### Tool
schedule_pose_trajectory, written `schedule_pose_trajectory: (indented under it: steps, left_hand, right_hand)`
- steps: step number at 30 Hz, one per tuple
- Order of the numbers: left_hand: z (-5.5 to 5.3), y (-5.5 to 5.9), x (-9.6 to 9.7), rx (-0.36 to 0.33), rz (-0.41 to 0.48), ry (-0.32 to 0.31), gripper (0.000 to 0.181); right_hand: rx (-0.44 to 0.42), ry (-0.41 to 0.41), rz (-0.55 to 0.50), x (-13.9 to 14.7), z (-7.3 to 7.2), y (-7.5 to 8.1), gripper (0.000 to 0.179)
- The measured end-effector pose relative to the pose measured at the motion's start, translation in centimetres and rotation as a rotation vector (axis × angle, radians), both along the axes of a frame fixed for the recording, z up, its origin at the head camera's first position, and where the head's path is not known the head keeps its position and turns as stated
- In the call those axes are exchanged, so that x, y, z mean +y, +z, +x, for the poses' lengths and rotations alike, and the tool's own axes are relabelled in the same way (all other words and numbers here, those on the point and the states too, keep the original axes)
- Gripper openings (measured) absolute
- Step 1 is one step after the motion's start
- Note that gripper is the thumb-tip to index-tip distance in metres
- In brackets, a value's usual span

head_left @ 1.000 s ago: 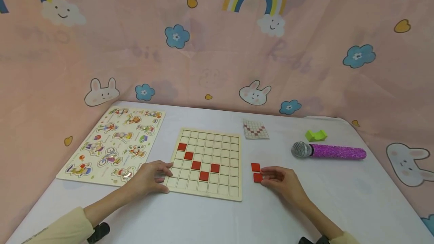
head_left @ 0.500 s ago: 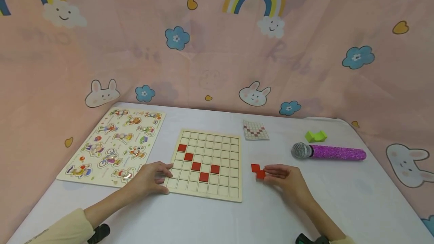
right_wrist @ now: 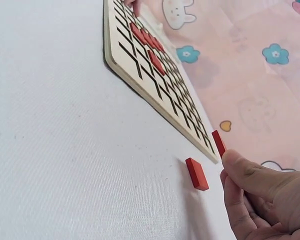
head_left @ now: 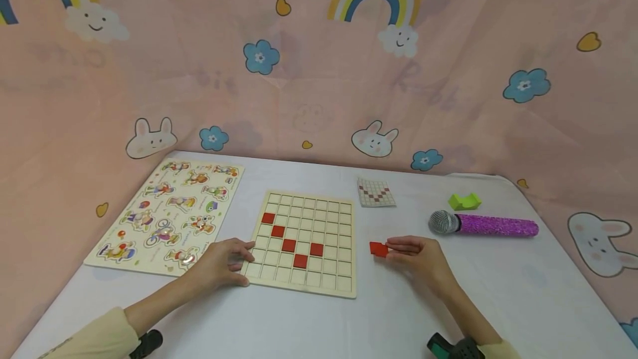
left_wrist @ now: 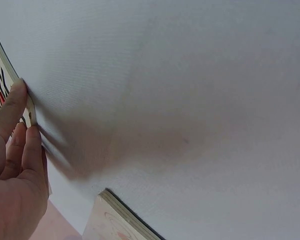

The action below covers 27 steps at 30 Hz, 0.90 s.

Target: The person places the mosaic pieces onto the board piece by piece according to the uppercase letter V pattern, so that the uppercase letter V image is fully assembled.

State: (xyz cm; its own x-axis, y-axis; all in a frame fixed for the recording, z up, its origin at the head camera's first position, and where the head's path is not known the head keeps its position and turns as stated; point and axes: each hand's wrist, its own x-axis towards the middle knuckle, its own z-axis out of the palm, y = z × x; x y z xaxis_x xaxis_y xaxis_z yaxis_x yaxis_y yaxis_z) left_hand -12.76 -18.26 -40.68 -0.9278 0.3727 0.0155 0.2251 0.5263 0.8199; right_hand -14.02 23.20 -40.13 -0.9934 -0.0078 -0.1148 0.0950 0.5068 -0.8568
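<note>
My right hand (head_left: 421, 262) pinches a red square tile (right_wrist: 218, 143) between thumb and fingers, just above the table. Another red tile (right_wrist: 197, 174) lies on the white cloth close by; from the head view the two overlap. At the middle of the table is a cream grid board (head_left: 329, 281) with several red tiles (head_left: 288, 245) set in its squares, most in a slanting row. My left hand (head_left: 221, 262) holds the board at its near left corner, thumb on one side and fingers on the other.
A picture puzzle board (head_left: 164, 226) lies at the left. Behind the grid board to the right is a small pattern card (head_left: 376, 193). A purple glittery microphone (head_left: 493, 225) and a light green curved block (head_left: 464, 200) lie at the right. A pink printed cloth (head_left: 309, 87) hangs behind.
One red tile has left its place at the near end of the pair and risen slightly away from me in my right hand's pinch. My left hand stays on the board.
</note>
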Motion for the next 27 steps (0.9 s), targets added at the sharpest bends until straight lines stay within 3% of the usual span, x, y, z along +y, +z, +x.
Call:
schedule_pose_trajectory:
  steps: [27]
  left_hand:
    - [0.0, 0.0, 0.0, -0.006, -0.001, 0.004, 0.037]
  right_hand:
    - [-0.002, 0.005, -0.08, -3.7, -1.9, 0.1, 0.038]
